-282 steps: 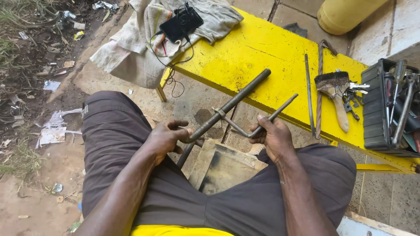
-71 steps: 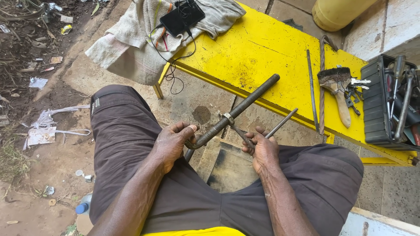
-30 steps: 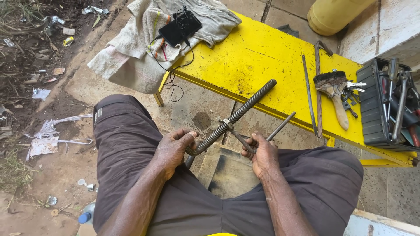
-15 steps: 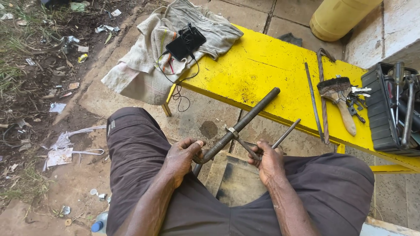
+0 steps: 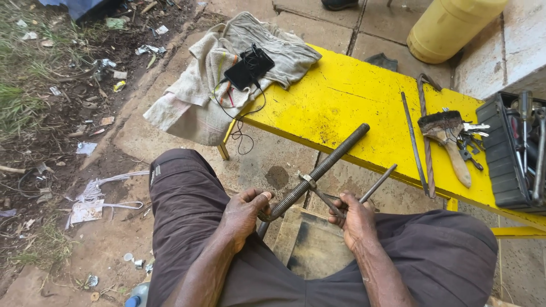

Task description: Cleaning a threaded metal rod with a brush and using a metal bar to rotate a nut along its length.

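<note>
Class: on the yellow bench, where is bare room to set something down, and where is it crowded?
Bare patch: the yellow bench middle, between the cloth with its phone and the thin rod. Crowded: the right end, with brush, keys and toolbox.

Two bare forearms extended forward over seated thighs: left hand (image 5: 243, 213) with fingers curled closed in a firm grasp, right hand (image 5: 355, 219) likewise clenched, knuckles up, wrists straight.
</note>
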